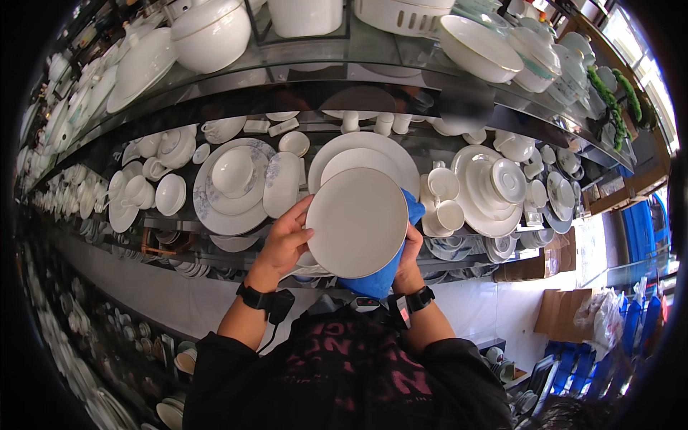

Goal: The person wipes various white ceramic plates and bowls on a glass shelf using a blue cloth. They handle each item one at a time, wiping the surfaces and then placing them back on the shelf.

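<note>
A round white plate with a thin rim line [357, 223] is held up in front of the shelf between both my hands. My left hand [287, 236] grips its left edge, thumb on the face and fingers at the rim. On the right edge, my right hand [409, 250] holds the plate together with a blue cloth [376, 279], which hangs behind and below it; most of those fingers are hidden. Larger white plates [398, 156] lie on the shelf just beyond the held plate.
The glass shelf holds a blue-patterned plate with a bowl [233, 169], white cups [449, 215] and stacked plates with a saucer [508, 181]. Above are a lidded white pot [210, 35] and an oval bowl [481, 48] near the glass edge. A cardboard box [564, 314] stands at right.
</note>
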A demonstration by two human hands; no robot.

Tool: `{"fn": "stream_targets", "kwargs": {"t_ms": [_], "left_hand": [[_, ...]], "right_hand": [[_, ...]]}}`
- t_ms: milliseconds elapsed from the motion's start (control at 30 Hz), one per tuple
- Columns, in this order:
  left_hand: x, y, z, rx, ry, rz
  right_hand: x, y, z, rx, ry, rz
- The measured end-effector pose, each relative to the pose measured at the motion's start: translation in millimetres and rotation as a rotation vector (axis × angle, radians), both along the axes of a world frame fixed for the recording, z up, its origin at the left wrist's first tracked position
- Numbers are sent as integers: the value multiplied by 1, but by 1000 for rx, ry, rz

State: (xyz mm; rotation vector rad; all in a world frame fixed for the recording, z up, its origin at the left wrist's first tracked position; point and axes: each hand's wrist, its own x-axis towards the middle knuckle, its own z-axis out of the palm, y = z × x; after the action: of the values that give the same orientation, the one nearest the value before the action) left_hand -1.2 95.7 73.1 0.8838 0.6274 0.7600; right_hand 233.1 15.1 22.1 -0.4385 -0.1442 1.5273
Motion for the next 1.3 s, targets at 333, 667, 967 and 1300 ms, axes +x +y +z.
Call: {"fn": "stream_targets", "kwargs": {"t_ms": [333,667,967,1300], "left_hand": [[84,-3,36,-22,-66,-177],[260,-28,51,139,58,-171],[395,-24,47,225,460,-139],[431,-10,19,158,615,-74]], "right_hand": [[82,-89,73,-23,-161,-337],[240,-133,90,-86,-444,-449],[367,-122,85,-146,-534,-399],[396,-107,59,-176,-482,-370]]}}
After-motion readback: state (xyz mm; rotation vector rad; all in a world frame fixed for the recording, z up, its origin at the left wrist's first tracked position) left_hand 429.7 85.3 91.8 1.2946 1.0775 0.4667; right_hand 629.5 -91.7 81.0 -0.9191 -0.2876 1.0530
